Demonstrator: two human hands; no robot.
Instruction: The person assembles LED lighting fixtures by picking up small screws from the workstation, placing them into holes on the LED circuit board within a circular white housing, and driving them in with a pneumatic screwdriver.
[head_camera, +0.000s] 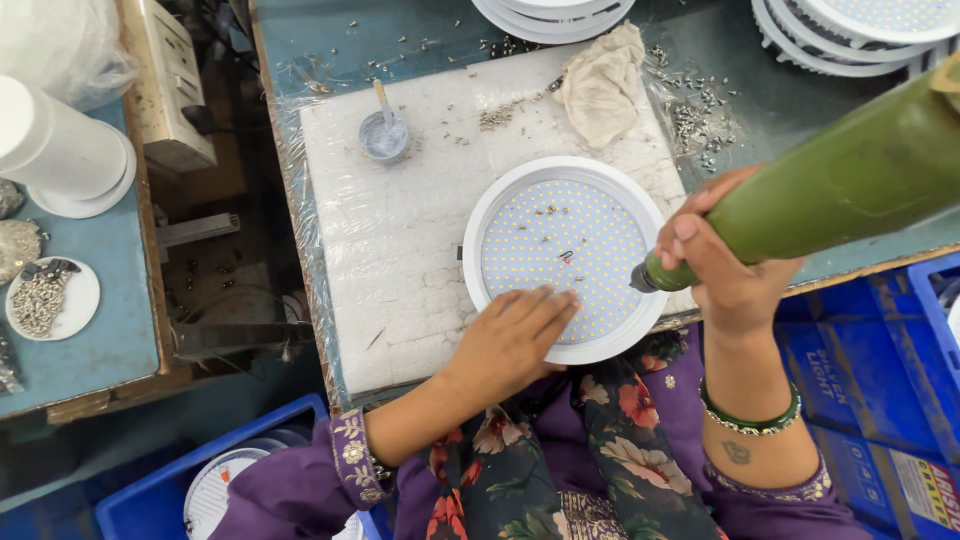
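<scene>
One round lamp panel, one green screwdriver (screws uncountable), one rag.

I see a round LED panel light lying flat, face up, just right of the frame's centre on a white foam pad. Its white rim rings a pale disc dotted with rows of tiny yellow LED chips; a few small dark screws lie loose on that disc, along with a short red and black wire near its middle. A green electric screwdriver slants down from the upper right edge, its dark bit tip touching the panel's right rim.
</scene>
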